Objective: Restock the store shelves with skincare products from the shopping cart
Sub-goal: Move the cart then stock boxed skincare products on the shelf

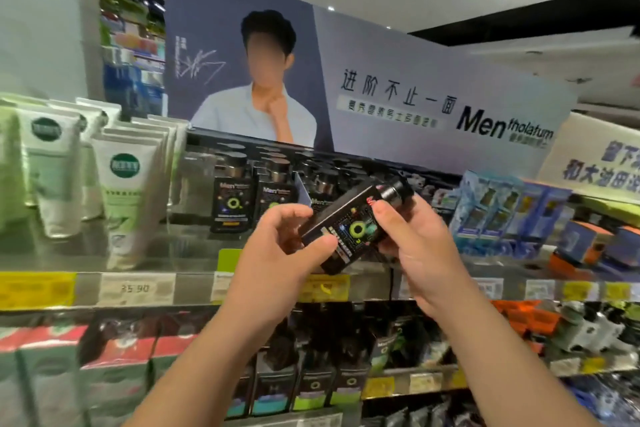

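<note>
Both hands, left hand (277, 246) and right hand (412, 243), grasp one tilted black bottle (349, 225) above the shelf's front edge (194, 284); shelving underway, it likely needs uprighting beside matching bottles (232, 198).

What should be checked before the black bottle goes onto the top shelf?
1. Hold: ok. The left hand and the right hand both grip the black rectangular bottle with the green ring label.
2. Orientation: not ok. The bottle is tilted, cap up and to the right, not upright.
3. Matching row: ok. Black bottles of the same label stand on the metal top shelf just behind.
4. Free slot in that row: cannot tell; the hands and bottle hide it.
5. Neighbours: ok. The white and green tubes stand well left of the hands.
</note>
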`<state>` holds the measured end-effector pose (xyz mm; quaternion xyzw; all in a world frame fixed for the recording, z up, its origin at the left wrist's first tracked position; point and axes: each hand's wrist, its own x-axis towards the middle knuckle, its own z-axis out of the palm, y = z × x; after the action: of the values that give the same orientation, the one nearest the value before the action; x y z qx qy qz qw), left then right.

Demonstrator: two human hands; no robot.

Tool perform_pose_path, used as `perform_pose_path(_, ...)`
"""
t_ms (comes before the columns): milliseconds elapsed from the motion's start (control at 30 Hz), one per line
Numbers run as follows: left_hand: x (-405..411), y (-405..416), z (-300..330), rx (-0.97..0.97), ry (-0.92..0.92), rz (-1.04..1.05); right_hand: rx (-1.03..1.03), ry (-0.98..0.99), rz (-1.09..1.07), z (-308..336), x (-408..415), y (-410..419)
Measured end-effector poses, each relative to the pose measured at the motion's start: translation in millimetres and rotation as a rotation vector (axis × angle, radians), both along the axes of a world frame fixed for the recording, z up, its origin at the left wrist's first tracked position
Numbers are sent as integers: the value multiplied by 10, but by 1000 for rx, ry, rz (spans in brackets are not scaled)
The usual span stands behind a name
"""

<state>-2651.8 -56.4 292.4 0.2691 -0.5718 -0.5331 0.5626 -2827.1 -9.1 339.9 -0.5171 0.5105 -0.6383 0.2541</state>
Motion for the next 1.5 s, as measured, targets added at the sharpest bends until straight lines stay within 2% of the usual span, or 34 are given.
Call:
perform_pose_path(167,355,-212,89,-47,-62,33,-9,300,116,411,233,-393)
perform_pose_path(367,627,-439,83,-57,-138,119,37,740,98,849,528,-721)
perform_pose_path(533,740,-564,12,-161,-320,371,57,971,81,931,747,-934)
perform_pose_path(667,771,-589,-3,-215,-505,460,103,1082,62,861,744,-1077)
perform_pose_path(933,729,-628,4,-268,-819,413,182,1328,-83,684,618,-1227)
perform_pose_path(1167,680,-674,11,-238,-912,307,186,1409,-101,588,543,-1291)
perform_pose_path(1500,743,-658,73,-209,-822,232,94,1422,-139,534,596,-1193)
